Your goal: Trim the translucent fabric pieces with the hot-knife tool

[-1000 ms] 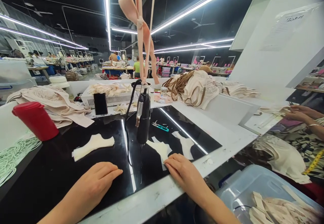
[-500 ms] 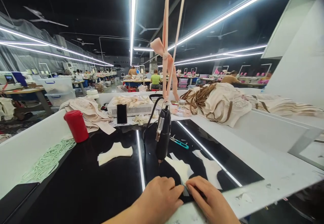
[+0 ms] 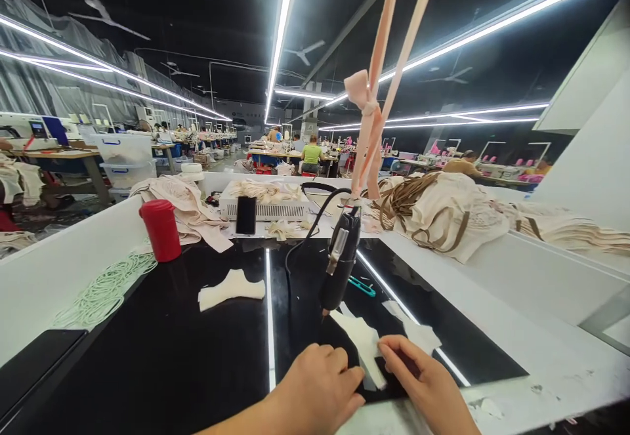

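My left hand (image 3: 327,382) lies on the black board with its fingers curled closed, beside the lower end of a cream fabric piece (image 3: 361,336). What it holds, if anything, is hidden under the fingers. With thumb and forefinger pinched, my right hand (image 3: 426,376) grips the right edge of that same piece. Just beyond my hands a black hand-held tool (image 3: 340,258) with a metal tip hangs tilted from a pink strap (image 3: 370,120). Another whitish piece (image 3: 418,333) lies to the right, and a small cream stack (image 3: 231,289) to the left.
Teal thread snips (image 3: 361,287) lie behind the tool. A red lidded cup (image 3: 161,230), green cord (image 3: 105,294) and a phone (image 3: 246,215) sit at the left and back. Piled cream garments (image 3: 447,212) fill the back right. People work at distant tables.
My right hand has moved up along the cream piece, away from my left hand, so more of the piece shows between them. The view has shifted, and the hanging tool looks more tilted.
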The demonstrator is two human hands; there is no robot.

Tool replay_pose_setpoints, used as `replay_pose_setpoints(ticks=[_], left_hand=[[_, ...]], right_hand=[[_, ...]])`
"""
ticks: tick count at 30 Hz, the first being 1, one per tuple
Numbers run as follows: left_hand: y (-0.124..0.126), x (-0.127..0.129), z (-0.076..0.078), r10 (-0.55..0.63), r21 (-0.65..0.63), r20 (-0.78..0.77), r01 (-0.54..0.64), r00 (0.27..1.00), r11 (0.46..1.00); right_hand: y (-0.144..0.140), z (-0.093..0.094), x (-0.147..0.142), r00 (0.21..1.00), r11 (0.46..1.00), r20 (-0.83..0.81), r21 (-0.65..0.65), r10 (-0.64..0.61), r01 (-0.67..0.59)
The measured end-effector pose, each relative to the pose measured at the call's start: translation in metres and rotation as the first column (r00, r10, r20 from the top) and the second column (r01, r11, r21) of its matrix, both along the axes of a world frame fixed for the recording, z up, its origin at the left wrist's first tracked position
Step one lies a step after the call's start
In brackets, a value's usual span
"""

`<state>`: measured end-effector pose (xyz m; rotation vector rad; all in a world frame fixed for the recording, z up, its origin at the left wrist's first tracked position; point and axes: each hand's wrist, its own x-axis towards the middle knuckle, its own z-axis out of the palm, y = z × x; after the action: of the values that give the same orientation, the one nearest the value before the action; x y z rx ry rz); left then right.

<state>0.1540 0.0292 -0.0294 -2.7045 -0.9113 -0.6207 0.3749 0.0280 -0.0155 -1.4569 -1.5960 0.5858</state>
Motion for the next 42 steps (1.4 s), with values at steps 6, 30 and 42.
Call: replay_pose_setpoints(ticks=[6, 30, 42], left_hand=[[0.002, 0.002, 0.002, -0.04, 0.001, 0.026, 0.04, 0.999, 0.999], [0.007, 0.01, -0.017, 0.002, 0.031, 0.072, -0.004, 0.997, 1.0], [0.012, 0.019, -0.021, 0.005, 0.006, 0.067, -0.005, 0.998, 1.0]], right_hand=[[0.011, 0.006, -0.001, 0.991, 0.985, -0.13, -0.174, -0.04, 0.017], [0.053, 0.032, -0.008, 0.794, 0.968, -0.6, -0.24, -0.094, -0.067], [0.097, 0.032, -0.012, 0.769, 0.998, -0.639, -0.057, -0.013, -0.03]])
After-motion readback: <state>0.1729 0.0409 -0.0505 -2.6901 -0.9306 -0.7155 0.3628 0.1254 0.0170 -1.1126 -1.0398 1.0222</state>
